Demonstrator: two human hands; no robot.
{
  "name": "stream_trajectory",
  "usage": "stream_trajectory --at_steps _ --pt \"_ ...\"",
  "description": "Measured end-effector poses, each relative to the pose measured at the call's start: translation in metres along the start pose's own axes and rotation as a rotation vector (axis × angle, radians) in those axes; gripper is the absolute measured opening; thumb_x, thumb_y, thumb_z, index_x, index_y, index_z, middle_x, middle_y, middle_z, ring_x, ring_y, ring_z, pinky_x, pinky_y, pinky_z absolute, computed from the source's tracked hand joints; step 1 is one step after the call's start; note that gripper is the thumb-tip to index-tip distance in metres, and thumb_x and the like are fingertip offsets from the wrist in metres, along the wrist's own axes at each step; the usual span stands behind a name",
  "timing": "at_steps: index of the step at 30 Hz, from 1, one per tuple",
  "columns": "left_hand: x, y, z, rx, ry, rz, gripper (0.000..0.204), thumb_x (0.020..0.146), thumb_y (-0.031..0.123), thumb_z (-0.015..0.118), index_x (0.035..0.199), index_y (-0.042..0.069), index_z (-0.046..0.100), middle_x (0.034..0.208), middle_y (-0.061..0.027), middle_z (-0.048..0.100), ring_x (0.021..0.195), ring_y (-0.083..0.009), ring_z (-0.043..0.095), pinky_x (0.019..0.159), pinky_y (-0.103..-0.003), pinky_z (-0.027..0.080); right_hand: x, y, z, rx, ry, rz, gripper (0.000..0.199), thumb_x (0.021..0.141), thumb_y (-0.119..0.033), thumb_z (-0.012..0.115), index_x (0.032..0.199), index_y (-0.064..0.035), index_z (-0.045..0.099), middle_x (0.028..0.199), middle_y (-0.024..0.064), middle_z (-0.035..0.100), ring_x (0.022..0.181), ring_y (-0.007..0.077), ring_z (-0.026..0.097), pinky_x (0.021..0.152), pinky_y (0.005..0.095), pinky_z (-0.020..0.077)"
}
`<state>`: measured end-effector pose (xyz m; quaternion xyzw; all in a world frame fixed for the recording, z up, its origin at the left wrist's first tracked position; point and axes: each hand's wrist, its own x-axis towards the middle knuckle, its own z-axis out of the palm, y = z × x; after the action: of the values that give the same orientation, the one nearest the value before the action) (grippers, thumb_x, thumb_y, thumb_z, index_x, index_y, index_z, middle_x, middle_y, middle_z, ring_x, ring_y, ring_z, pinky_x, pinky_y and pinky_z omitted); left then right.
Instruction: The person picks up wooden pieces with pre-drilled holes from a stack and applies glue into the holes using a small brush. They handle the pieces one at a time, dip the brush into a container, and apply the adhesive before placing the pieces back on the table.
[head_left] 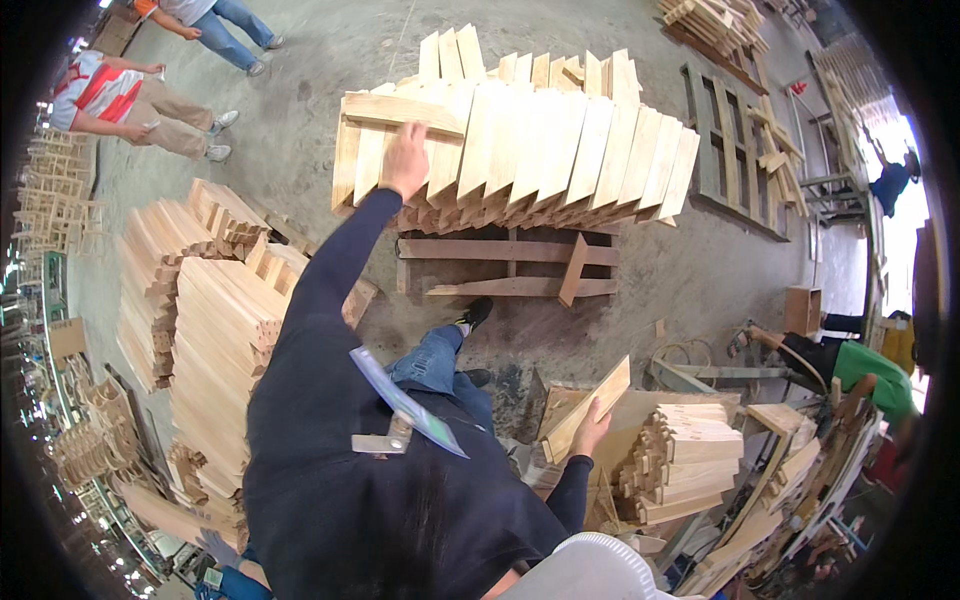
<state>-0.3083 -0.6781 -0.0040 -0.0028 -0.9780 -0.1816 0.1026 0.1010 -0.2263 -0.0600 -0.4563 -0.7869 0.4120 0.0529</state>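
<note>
My left hand [405,163] reaches out to a tall stack of pale wooden boards [540,140]. Its fingers are closed at the near edge of one wooden board [395,110], which lies crosswise on top of the stack's left end. Part of the grip is hidden by the back of the hand. Low on the right, my right hand [592,432] grips another wooden board [600,400] with slanted ends, held tilted beside my body. Beneath the tall stack is a wooden pallet [510,250].
Stacked wooden pieces [215,350] stand to my left. A smaller pile of boards [690,455] sits at my right, near a bench frame [730,372]. Farther off lies a pallet with loose wood [740,150]. Two people stand far left; a person in green [870,365] is at the right.
</note>
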Motion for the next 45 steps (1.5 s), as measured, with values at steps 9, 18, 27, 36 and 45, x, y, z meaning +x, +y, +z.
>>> stream_trajectory --at_steps 9,18,27,36,45 --pt "0.08 -0.087 0.064 0.498 -0.197 -0.048 0.039 0.095 0.019 0.048 0.133 0.013 0.047 0.14 -0.0057 0.046 0.138 -0.0234 0.035 0.108 -0.055 0.033 -0.019 -0.032 -0.004 -0.023 -0.169 0.055 0.05 0.095 -0.04 0.06 0.111 0.0071 0.062 0.103 0.0173 0.068 0.094 0.0227 0.062 0.085 0.0365 0.0478" --pt "0.033 -0.059 -0.065 -0.7 -0.613 -0.068 0.056 0.096 0.049 0.055 0.13 0.005 0.055 0.113 -0.019 0.063 0.111 -0.0276 0.06 0.095 -0.036 0.047 -0.027 -0.124 0.021 0.316 -0.204 -0.058 0.046 0.099 -0.037 0.054 0.118 0.0048 0.06 0.106 0.0111 0.066 0.095 0.0154 0.058 0.084 0.0306 0.0472" --pt "-0.011 0.055 -0.095 -1.931 -1.0 -0.393 0.065 0.104 0.047 0.029 0.135 -0.009 0.04 0.121 -0.0245 0.057 0.104 -0.0326 0.063 0.088 -0.043 0.056 -0.025 -0.197 0.031 0.635 -0.263 -0.12 0.042 0.101 -0.038 0.051 0.12 -0.0017 0.057 0.099 0.0021 0.063 0.085 0.0089 0.058 0.073 0.0244 0.0483" --pt "-0.032 0.187 -0.077 -2.123 -1.561 -0.286 0.062 0.104 0.045 0.023 0.138 -0.005 0.037 0.123 -0.0268 0.053 0.11 -0.0348 0.06 0.096 -0.049 0.052 -0.049 -0.225 0.005 0.893 -0.216 -0.121 0.037 0.101 -0.03 0.052 0.126 -0.0025 0.055 0.11 0.0013 0.064 0.096 0.0065 0.058 0.083 0.0226 0.0466" --pt "-0.082 0.302 -0.072 -1.656 -1.777 -0.259 0.053 0.105 0.037 0.032 0.14 -0.002 0.039 0.133 -0.0183 0.052 0.114 -0.0279 0.058 0.1 -0.044 0.048 -0.073 -0.218 -0.026 0.962 0.144 -0.046 0.033 0.099 -0.03 0.057 0.117 -0.0023 0.056 0.101 0.0012 0.063 0.087 0.0059 0.057 0.076 0.0235 0.0488"
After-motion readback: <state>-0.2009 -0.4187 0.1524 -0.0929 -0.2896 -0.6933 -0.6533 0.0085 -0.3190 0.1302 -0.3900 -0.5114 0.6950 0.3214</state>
